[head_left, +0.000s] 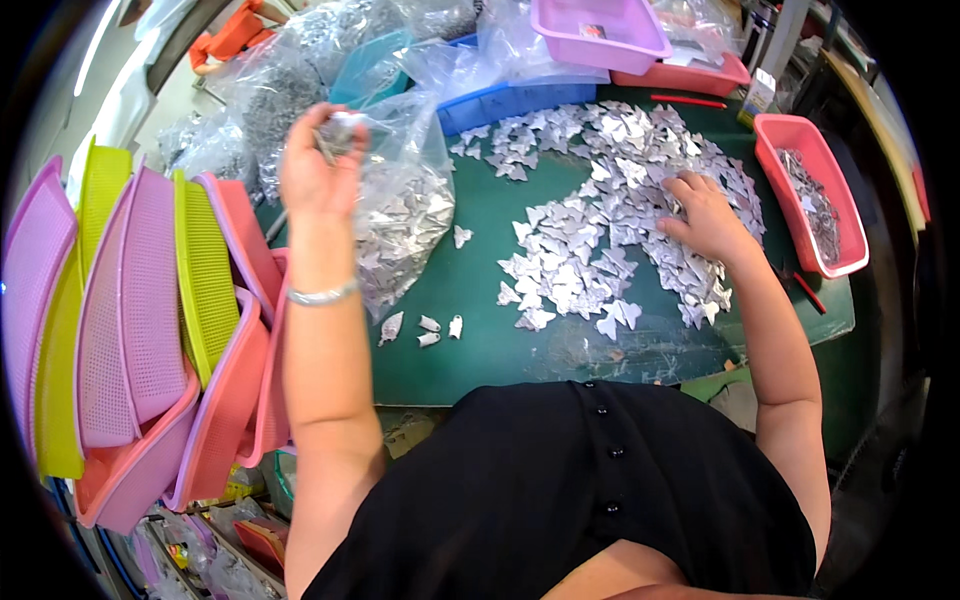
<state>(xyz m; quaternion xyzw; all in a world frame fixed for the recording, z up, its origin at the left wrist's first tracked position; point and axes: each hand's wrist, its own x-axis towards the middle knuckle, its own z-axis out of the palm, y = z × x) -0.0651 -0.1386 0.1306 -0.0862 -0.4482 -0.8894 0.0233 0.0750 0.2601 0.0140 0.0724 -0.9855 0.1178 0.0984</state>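
Observation:
My left hand (322, 175) is raised beside a clear plastic bag (408, 205) filled with silver metal pieces. Its fingers curl around a few small silver metal pieces (338, 136), whose exact shape is blurred. My right hand (705, 218) lies palm down, fingers apart, on a broad pile of flat, pointed metal pieces (575, 250); whether anything is under its palm is hidden. A single flat piece (462, 236) lies between bag and pile. Several small pieces (429, 324) sit on the green tabletop (480, 370) near its front edge.
Nested purple, green and pink plastic baskets (150, 290) stack up at left. A pink tray (848, 225) of metal parts stands at right. Blue (520, 103) and lilac (605, 35) trays line the back, beside more filled bags (275, 100). Red-handled tools (808, 292) lie near the right edge.

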